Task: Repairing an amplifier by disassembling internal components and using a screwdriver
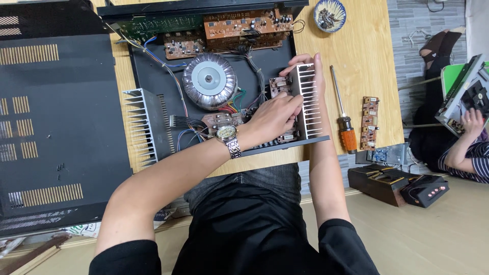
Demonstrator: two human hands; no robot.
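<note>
A person in a black top and grey trousers fills the bottom centre of the frame, forearms stretched up toward an opened amplifier chassis (153, 76) on a wooden bench (361, 56). The left hand (272, 118), a metal wristwatch (227, 136) on its wrist, lies curled against the left face of a finned aluminium heatsink (308, 104) at centre frame, fingers closed on it. The right hand (308, 66) wraps over the heatsink's upper end, fingers hooked across the top fins. The heatsink stands at the chassis's right edge, touching small brown circuit boards. Left of it sits a round silver toroidal transformer (209, 81), and farther left a second heatsink (141, 127). A black vented cover (56, 117) fills the left of the frame. Right of the chassis, an orange-handled screwdriver (343, 112) lies beside a narrow circuit strip (369, 122). A small bowl (329, 15) of parts sits at upper centre-right. At far right, another person's hand (472, 122) rests on separate equipment.
</note>
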